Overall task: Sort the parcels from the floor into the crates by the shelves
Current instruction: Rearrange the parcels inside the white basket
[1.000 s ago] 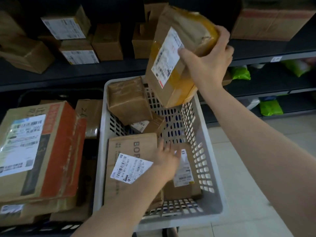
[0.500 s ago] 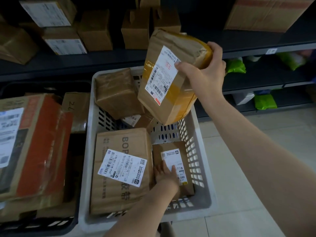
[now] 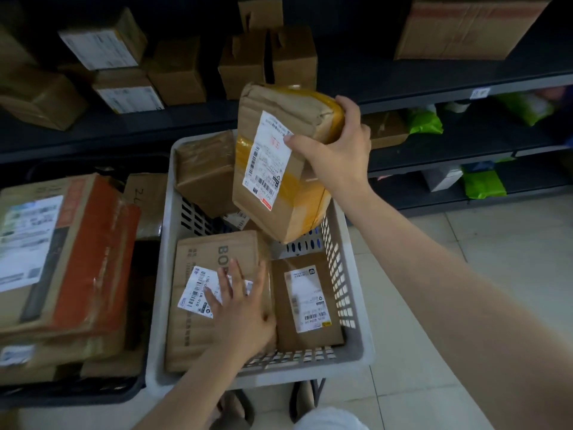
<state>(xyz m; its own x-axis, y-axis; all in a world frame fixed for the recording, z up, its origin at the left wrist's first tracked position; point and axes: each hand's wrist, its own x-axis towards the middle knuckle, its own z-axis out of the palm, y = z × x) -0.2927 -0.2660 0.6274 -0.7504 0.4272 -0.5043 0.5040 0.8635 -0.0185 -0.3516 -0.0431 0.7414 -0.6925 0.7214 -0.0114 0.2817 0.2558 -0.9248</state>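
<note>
My right hand (image 3: 336, 153) grips a brown paper parcel (image 3: 279, 169) wrapped in yellow tape, with a white label, and holds it tilted over the far half of the grey slotted crate (image 3: 353, 342). With straight fingers, my left hand (image 3: 240, 308) lies flat on a large flat cardboard parcel (image 3: 198, 330) inside the crate's near left. A smaller brown parcel (image 3: 305, 302) with a white label lies beside it at the near right. Another taped brown box (image 3: 204, 172) leans in the crate's far left corner.
A black crate (image 3: 77, 392) on the left holds a big orange-and-brown box (image 3: 68, 249) on other parcels. Dark shelves (image 3: 434, 85) behind carry cardboard boxes and green bags (image 3: 483, 184). Pale tiled floor (image 3: 465, 274) lies to the right.
My right hand has lowered the yellow-taped parcel toward the crate. My left hand has shifted from the small labelled parcel onto the large flat one.
</note>
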